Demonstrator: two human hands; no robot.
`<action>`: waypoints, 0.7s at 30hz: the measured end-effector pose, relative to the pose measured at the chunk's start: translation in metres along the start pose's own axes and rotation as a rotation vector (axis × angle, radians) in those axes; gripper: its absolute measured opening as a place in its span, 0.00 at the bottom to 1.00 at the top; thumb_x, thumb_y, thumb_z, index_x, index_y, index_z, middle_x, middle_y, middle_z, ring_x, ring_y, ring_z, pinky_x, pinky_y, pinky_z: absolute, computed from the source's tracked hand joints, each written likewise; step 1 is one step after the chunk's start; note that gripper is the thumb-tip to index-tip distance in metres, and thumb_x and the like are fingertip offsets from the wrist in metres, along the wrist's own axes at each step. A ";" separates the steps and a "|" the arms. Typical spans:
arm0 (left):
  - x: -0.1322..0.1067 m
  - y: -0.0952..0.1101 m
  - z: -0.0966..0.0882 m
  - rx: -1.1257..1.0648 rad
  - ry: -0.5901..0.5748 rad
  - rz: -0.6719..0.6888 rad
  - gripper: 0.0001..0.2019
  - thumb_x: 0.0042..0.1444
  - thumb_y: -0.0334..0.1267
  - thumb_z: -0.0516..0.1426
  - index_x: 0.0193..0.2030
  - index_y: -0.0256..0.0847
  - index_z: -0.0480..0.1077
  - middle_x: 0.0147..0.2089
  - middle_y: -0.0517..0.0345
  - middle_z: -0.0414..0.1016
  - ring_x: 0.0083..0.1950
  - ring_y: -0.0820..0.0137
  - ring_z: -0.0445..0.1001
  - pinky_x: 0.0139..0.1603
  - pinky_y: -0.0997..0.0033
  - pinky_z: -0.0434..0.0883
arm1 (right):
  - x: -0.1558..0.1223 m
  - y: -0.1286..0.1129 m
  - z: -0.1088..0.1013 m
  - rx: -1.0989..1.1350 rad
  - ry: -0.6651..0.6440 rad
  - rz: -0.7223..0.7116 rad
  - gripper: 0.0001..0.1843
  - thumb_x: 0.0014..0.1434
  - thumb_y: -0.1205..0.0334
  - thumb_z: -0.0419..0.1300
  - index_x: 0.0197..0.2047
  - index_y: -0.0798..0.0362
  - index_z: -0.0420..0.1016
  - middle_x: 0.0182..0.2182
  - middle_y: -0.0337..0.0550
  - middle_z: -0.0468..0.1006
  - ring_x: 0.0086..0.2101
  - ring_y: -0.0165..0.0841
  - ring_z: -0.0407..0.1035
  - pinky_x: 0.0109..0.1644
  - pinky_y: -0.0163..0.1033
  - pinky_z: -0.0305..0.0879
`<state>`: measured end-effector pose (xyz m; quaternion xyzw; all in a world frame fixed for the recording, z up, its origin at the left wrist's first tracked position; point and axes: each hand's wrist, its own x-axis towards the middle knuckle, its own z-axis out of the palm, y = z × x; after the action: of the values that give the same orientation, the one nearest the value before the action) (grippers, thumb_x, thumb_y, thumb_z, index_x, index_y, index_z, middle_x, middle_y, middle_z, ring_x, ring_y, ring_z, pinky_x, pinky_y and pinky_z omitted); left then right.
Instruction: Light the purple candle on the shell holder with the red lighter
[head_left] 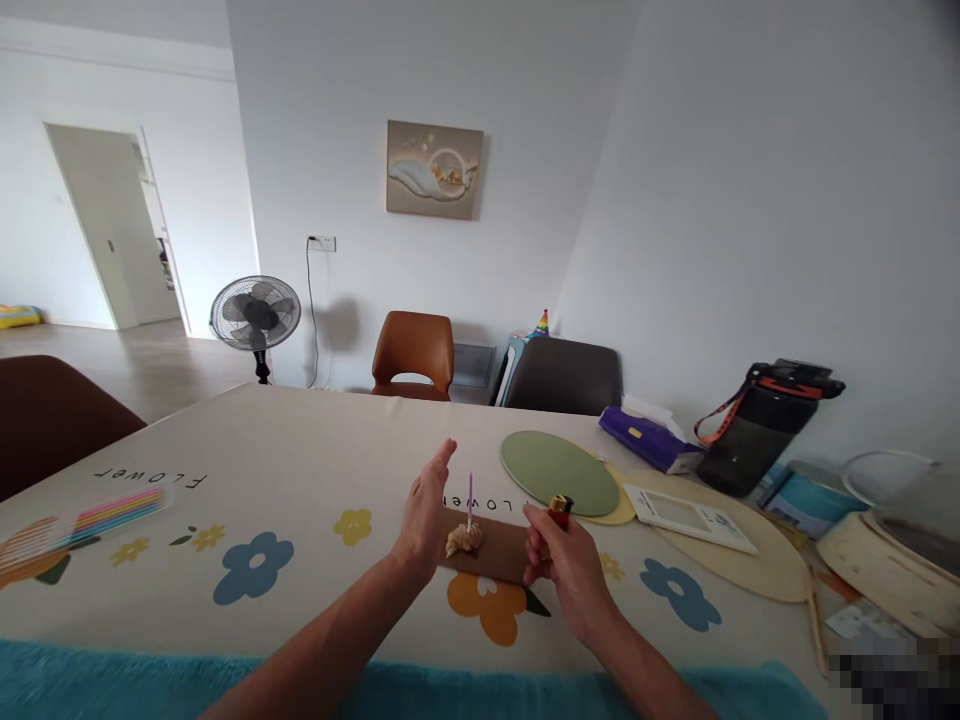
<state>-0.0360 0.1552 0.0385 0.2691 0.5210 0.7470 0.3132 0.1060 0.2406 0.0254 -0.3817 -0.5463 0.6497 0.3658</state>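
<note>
A thin purple candle (470, 497) stands upright in a small tan lump (463, 541) that looks like dough or cake. The lump rests on a brown rectangular board (499, 550) on the table. Just left of the candle, my left hand (425, 510) is held on edge with its fingers stretched out and nothing in it. On the other side, my right hand (564, 562) is closed round a red lighter (559, 512) with a gold-coloured top. I cannot make out any flame at the lighter or the wick.
On the left lies a clear pack of coloured candles (120, 513). Green placemats (559, 472), a purple tissue pack (649, 438), a white framed card (690, 517) and a black bottle (765, 425) occupy the right. Chairs (413, 352) and a fan (256, 312) stand beyond the table.
</note>
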 end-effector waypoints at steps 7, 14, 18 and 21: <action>0.003 -0.003 0.001 0.023 0.001 -0.031 0.23 0.62 0.46 0.40 0.61 0.51 0.61 0.67 0.66 0.57 0.68 0.64 0.52 0.67 0.60 0.51 | -0.006 -0.020 0.024 -0.036 -0.153 0.166 0.27 0.53 0.37 0.48 0.20 0.53 0.65 0.16 0.38 0.64 0.16 0.29 0.58 0.13 0.32 0.56; 0.007 -0.013 0.000 0.015 -0.011 0.031 0.24 0.61 0.46 0.40 0.61 0.49 0.62 0.66 0.65 0.59 0.67 0.64 0.56 0.66 0.62 0.53 | 0.003 -0.017 0.043 -0.083 -0.087 0.154 0.27 0.53 0.39 0.47 0.18 0.53 0.65 0.14 0.38 0.64 0.14 0.27 0.56 0.13 0.31 0.48; 0.006 -0.011 0.000 -0.001 -0.005 0.029 0.24 0.61 0.47 0.40 0.60 0.48 0.63 0.66 0.64 0.59 0.66 0.64 0.57 0.66 0.63 0.53 | 0.004 -0.016 0.046 -0.137 -0.037 0.093 0.25 0.54 0.43 0.47 0.16 0.53 0.62 0.13 0.39 0.63 0.14 0.27 0.55 0.15 0.31 0.46; 0.004 -0.010 0.001 -0.007 -0.006 0.020 0.23 0.61 0.46 0.41 0.60 0.49 0.63 0.66 0.64 0.60 0.66 0.64 0.56 0.66 0.63 0.53 | 0.007 -0.016 0.045 -0.171 -0.054 -0.026 0.25 0.56 0.46 0.45 0.15 0.52 0.60 0.12 0.38 0.63 0.15 0.27 0.55 0.18 0.32 0.50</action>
<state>-0.0365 0.1615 0.0293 0.2754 0.5147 0.7513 0.3080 0.0636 0.2294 0.0461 -0.3868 -0.6144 0.6060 0.3251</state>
